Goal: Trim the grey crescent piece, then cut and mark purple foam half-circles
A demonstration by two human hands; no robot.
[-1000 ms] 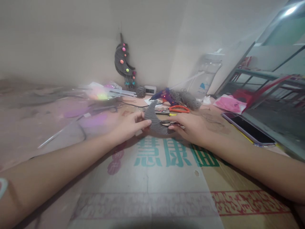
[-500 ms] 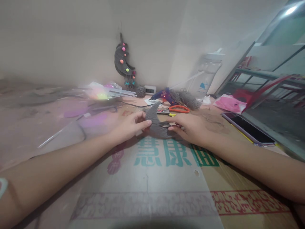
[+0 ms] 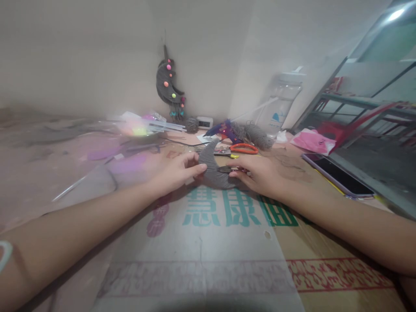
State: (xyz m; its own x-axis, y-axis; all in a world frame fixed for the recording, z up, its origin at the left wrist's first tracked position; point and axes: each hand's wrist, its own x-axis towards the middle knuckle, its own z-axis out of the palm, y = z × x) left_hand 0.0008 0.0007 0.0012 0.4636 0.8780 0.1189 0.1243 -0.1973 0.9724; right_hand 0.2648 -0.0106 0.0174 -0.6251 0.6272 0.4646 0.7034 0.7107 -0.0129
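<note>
A crescent moon wound in grey yarn stands at the middle, its tip pointing up. My left hand grips its left edge between thumb and fingers. In my right hand is a small pointed metal tool, perhaps tweezers or small scissors. Its tip lies against the inner curve of the crescent, and my fingers hide its rear part. Just behind the crescent lie orange-handled scissors.
Under my arms lies printed cardboard. Behind are a purple glue gun, grey yarn and a plastic bottle. A phone lies at right. A decorated crescent hangs on the wall.
The metal tool's tip has shifted slightly and its points look closer together. Both hands and the crescent stay almost in place.
</note>
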